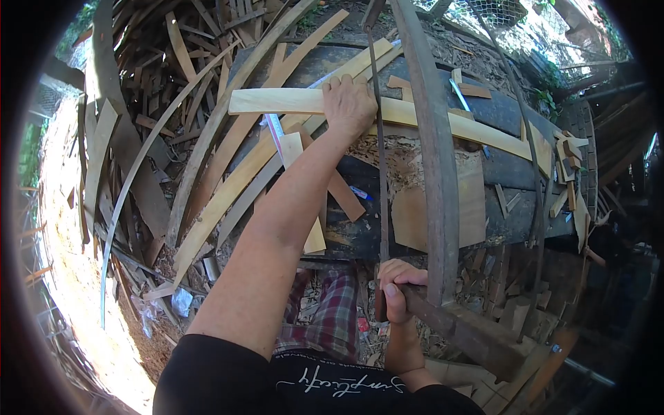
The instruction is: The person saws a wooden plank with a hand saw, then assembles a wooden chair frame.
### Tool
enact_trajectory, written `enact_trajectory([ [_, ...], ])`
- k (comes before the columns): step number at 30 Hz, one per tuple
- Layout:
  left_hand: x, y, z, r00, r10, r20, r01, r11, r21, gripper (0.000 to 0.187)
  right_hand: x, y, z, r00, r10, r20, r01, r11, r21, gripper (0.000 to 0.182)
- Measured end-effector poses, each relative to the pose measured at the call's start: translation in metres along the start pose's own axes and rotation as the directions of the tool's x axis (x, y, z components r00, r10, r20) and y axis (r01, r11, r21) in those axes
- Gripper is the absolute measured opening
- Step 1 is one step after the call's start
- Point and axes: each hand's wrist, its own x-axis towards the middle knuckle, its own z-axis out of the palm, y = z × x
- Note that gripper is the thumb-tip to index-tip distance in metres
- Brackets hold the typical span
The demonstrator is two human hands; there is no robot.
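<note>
My left hand point(348, 105) presses on a pale wooden board point(277, 102), its fingers curled over the far edge. The board lies across the worktable point(339, 228) and runs off to the right. My right hand point(401, 285) is wrapped round the near end of a large wooden frame saw point(433, 166). The saw's narrow blade point(382, 173) crosses the board close beside my left hand. A folding ruler or measuring strip point(275, 131) and a blue-capped marker point(360, 193) lie near my left forearm.
Long wood strips point(225, 187) overlap at the left of the table. A thin plywood piece point(470, 200) lies under the saw frame. Small offcuts point(571, 155) are piled at the right end. Scrap wood point(155, 76) heaps up behind, and plastic litter point(181, 302) lies on the ground.
</note>
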Motion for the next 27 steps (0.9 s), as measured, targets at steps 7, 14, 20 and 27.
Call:
enact_trajectory([
  [7, -0.002, 0.000, -0.002, 1.000, -0.002, -0.008, 0.001, 1.000, -0.018, 0.025, -0.004, 0.006, -0.008, 0.998, -0.060, 0.009, 0.060, 0.979, -0.193, 0.016],
  [14, -0.005, 0.004, -0.005, 1.000, -0.015, -0.008, 0.015, 1.000, -0.008, 0.027, -0.012, 0.005, -0.007, 0.998, -0.056, -0.033, 0.049, 0.980, -0.191, 0.015],
  [20, -0.004, 0.002, -0.001, 1.000, -0.027, 0.004, 0.027, 0.999, -0.037, 0.027, -0.019, 0.007, -0.011, 0.995, -0.064, -0.077, 0.048, 0.978, -0.205, 0.014],
  [27, -0.002, 0.002, 0.002, 0.999, -0.030, 0.017, 0.030, 0.999, -0.017, 0.027, -0.021, 0.002, -0.018, 0.999, -0.016, 0.041, 0.025, 0.973, -0.228, 0.015],
])
